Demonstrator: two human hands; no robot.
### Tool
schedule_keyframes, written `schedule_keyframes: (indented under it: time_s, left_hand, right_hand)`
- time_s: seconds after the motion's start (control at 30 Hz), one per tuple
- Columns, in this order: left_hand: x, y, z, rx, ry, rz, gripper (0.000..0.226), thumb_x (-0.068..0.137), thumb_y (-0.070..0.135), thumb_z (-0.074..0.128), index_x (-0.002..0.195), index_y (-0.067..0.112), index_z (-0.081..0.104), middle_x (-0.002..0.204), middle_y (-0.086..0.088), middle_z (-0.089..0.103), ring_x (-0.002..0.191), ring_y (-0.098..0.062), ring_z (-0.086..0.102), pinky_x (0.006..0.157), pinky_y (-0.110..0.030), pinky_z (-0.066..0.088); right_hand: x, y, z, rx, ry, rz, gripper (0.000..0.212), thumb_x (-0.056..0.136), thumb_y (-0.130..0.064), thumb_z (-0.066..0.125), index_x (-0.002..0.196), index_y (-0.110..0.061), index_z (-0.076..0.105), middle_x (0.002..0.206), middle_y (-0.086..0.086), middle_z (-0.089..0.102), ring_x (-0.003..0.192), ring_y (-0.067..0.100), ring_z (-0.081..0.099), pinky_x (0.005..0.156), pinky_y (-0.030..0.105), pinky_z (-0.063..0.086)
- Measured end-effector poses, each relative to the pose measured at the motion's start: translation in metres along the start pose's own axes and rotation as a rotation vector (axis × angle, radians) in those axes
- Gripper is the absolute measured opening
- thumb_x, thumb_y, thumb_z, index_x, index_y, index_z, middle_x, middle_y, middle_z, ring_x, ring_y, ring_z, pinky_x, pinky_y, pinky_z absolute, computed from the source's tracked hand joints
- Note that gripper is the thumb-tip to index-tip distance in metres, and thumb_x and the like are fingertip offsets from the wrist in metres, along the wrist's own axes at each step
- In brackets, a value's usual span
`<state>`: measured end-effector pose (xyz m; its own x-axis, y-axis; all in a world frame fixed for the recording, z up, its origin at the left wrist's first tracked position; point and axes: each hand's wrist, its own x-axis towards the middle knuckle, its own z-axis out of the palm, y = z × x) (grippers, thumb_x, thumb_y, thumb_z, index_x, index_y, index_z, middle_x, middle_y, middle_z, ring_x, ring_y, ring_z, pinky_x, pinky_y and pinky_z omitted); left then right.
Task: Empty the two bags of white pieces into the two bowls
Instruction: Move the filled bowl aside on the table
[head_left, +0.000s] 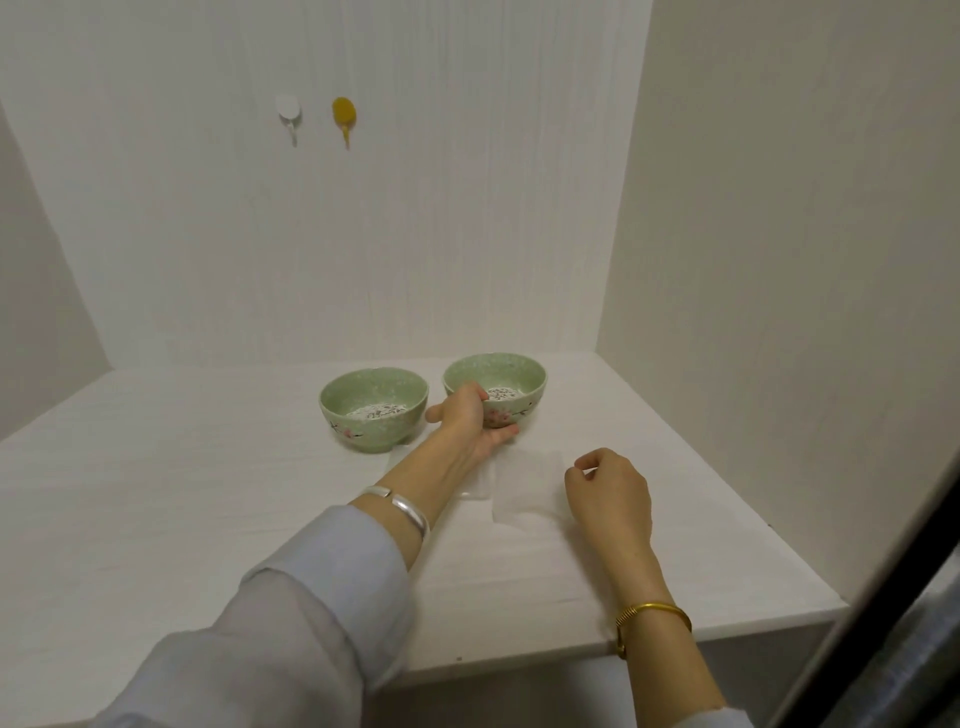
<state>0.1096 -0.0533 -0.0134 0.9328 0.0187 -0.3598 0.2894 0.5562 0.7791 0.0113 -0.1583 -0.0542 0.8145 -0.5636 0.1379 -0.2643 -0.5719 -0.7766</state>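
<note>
Both green bowls (374, 408) (511, 371) near the shelf's back edge hold white pieces, 2 flat clear bags (527, 486) look emptied; left hand (470, 415) grips the right bowl, right hand (610, 493) loosely curled, holding nothing.

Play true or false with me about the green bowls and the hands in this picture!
1. Both green bowls have white pieces inside. True: the left bowl and the right bowl each hold some.
2. The left hand grips the right bowl. True: its fingers hook over the rim.
3. The right hand is holding a full bag. False: it holds nothing, fingers loosely curled.
4. The clear bags are lying flat on the table. True: they look emptied.
5. Three hooks hang on the wall. False: only two, a white hook and a yellow hook.
</note>
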Motion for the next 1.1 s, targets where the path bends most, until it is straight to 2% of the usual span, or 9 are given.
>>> schedule_keyframes:
  time_s: [0.13, 0.3, 0.57, 0.63, 0.73, 0.83, 0.9, 1.0, 1.1]
  left_hand:
    - [0.006, -0.002, 0.002, 0.004, 0.048, 0.009, 0.042, 0.077, -0.002, 0.038, 0.114, 0.012, 0.026, 0.133, -0.024, 0.031, 0.118, -0.042, 0.042, 0.075, -0.053, 0.049]
    - [0.008, -0.003, 0.001, 0.017, 0.060, 0.004, 0.038, 0.078, -0.002, 0.040, 0.109, 0.012, 0.024, 0.133, -0.024, 0.030, 0.118, -0.042, 0.042, 0.082, -0.055, 0.050]
    - [0.006, -0.004, 0.003, 0.067, 0.095, -0.012, 0.049, 0.078, -0.003, 0.040, 0.124, 0.005, 0.027, 0.131, -0.024, 0.034, 0.115, -0.043, 0.045, 0.080, -0.055, 0.049]
    - [0.002, -0.004, 0.003, 0.061, 0.091, -0.009, 0.046, 0.080, -0.003, 0.040, 0.123, 0.006, 0.026, 0.119, -0.021, 0.037, 0.110, -0.039, 0.047, 0.084, -0.054, 0.048]
    - [-0.008, 0.002, 0.007, 0.117, 0.073, -0.013, 0.043, 0.078, -0.002, 0.043, 0.118, 0.008, 0.028, 0.094, -0.017, 0.040, 0.083, -0.030, 0.049, 0.080, -0.045, 0.049]
    - [-0.009, 0.009, 0.006, 0.134, -0.037, -0.069, 0.071, 0.057, 0.004, 0.052, 0.125, 0.011, 0.031, 0.107, -0.018, 0.045, 0.088, -0.031, 0.055, 0.086, -0.045, 0.051]
    - [-0.018, 0.015, 0.006, 0.134, -0.077, -0.091, 0.076, 0.055, 0.006, 0.053, 0.127, 0.013, 0.031, 0.121, -0.016, 0.040, 0.100, -0.033, 0.054, 0.083, -0.040, 0.051]
    - [-0.052, 0.024, 0.006, 0.152, -0.182, -0.035, 0.059, 0.073, 0.009, 0.050, 0.128, 0.015, 0.030, 0.120, -0.014, 0.032, 0.102, -0.032, 0.045, 0.077, -0.034, 0.045]
    - [-0.078, 0.024, 0.003, 0.178, -0.291, 0.030, 0.033, 0.078, 0.005, 0.046, 0.110, 0.011, 0.039, 0.113, -0.012, 0.038, 0.098, -0.028, 0.048, 0.085, -0.033, 0.045]
  right_hand:
    - [0.002, 0.006, 0.001, -0.036, -0.040, 0.000, 0.023, 0.086, -0.013, 0.047, 0.102, -0.006, 0.061, 0.098, 0.006, 0.062, 0.084, 0.021, 0.051, 0.067, 0.027, 0.038]
    - [0.004, 0.004, 0.003, -0.060, -0.096, -0.023, 0.021, 0.088, -0.019, 0.045, 0.098, -0.007, 0.060, 0.089, 0.003, 0.059, 0.081, 0.021, 0.052, 0.066, 0.029, 0.041]
    - [-0.002, 0.003, 0.004, -0.137, -0.204, -0.096, 0.041, 0.088, -0.043, 0.048, 0.119, -0.017, 0.054, 0.117, 0.006, 0.059, 0.106, 0.022, 0.055, 0.076, 0.029, 0.040]
    - [-0.006, 0.002, 0.001, -0.155, -0.266, -0.133, 0.052, 0.080, -0.053, 0.056, 0.121, -0.021, 0.053, 0.121, 0.003, 0.054, 0.110, 0.020, 0.054, 0.081, 0.030, 0.042]
    - [-0.012, 0.000, -0.005, -0.189, -0.360, -0.153, 0.068, 0.070, -0.058, 0.067, 0.125, -0.021, 0.050, 0.124, 0.001, 0.046, 0.112, 0.020, 0.052, 0.086, 0.030, 0.043]
    - [-0.015, -0.001, -0.008, -0.224, -0.406, -0.150, 0.070, 0.070, -0.053, 0.069, 0.128, -0.021, 0.047, 0.126, 0.001, 0.043, 0.115, 0.020, 0.051, 0.089, 0.030, 0.041]
    - [-0.016, -0.001, -0.008, -0.245, -0.398, -0.155, 0.056, 0.077, -0.042, 0.065, 0.126, -0.021, 0.050, 0.127, 0.002, 0.043, 0.115, 0.020, 0.051, 0.090, 0.029, 0.041]
    - [-0.014, -0.003, -0.004, -0.255, -0.310, -0.148, 0.030, 0.085, -0.021, 0.051, 0.114, -0.019, 0.060, 0.125, 0.005, 0.053, 0.114, 0.021, 0.051, 0.087, 0.029, 0.043]
    - [-0.011, -0.011, -0.003, -0.249, -0.186, -0.125, 0.023, 0.086, -0.012, 0.043, 0.091, -0.015, 0.065, 0.113, 0.012, 0.061, 0.095, 0.027, 0.057, 0.070, 0.027, 0.041]
